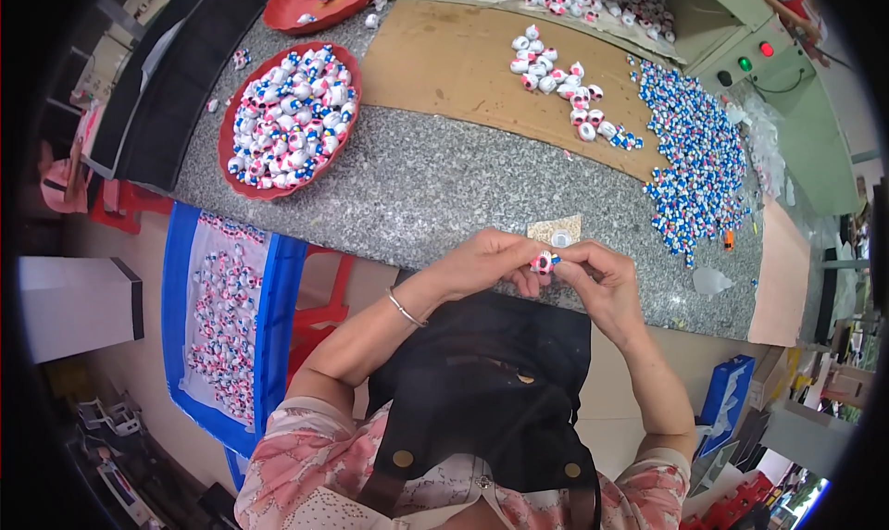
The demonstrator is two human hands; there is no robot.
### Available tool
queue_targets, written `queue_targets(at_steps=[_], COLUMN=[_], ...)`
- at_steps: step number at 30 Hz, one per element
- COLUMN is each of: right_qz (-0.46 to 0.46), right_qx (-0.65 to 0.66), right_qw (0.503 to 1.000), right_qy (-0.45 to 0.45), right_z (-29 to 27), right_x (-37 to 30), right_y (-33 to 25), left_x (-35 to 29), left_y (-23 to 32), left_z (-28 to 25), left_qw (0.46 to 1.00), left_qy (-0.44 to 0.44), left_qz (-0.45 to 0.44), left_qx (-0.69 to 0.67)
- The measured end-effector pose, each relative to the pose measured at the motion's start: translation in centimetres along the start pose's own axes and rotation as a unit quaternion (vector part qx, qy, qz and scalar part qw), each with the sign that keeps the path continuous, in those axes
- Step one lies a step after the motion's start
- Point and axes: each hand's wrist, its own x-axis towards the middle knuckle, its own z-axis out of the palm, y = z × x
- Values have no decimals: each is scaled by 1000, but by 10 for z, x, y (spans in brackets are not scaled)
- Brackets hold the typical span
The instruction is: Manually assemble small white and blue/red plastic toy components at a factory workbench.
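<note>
Close to the counter's front edge, both my hands meet around a small white, pink and blue toy figure piece (544, 263). My left hand (493, 260) pinches its left side, while my right hand (602, 275) has fingers closed on its right side, by the blue part. The fingertips partly cover the piece. Just beyond them lies a beige speckled pad (546, 226) with a small round white piece (561, 240) on it. Farther off, a cluster of white-and-pink round pieces (546, 67) rests on a brown cardboard sheet (444, 62).
Many tiny blue-and-white parts (694, 150) spread over the right of the granite counter (435, 178). A red bowl (225, 160) of figure pieces stands at left, another red bowl (278, 16) behind it. Below left is a blue crate (278, 299). A green-grey machine (806, 113) stands back right.
</note>
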Motion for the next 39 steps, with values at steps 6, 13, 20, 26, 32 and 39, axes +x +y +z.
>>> queue_targets(at_steps=[6,13,20,26,32,39], right_qz=[52,-5,-50,-97,-82,-25], right_qx=[80,-7,-413,-600,-446,-412], right_qw=[995,1000,887,792,883,908], right_qy=[38,-4,201,63,123,68], right_z=[5,-3,-112,-128,-120,-70], right_x=[-3,-3,-2,5,10,-16], right_y=[9,-4,55,59,62,28], left_x=[5,-24,-86,-88,4,156], left_y=[5,41,130,132,123,60], left_z=[5,1,-110,-171,-83,-28], left_qw=[998,960,490,369,612,643], left_qy=[7,126,448,449,352,138], left_qz=[58,105,262,132,332,344], left_qx=[38,226,700,803,626,670])
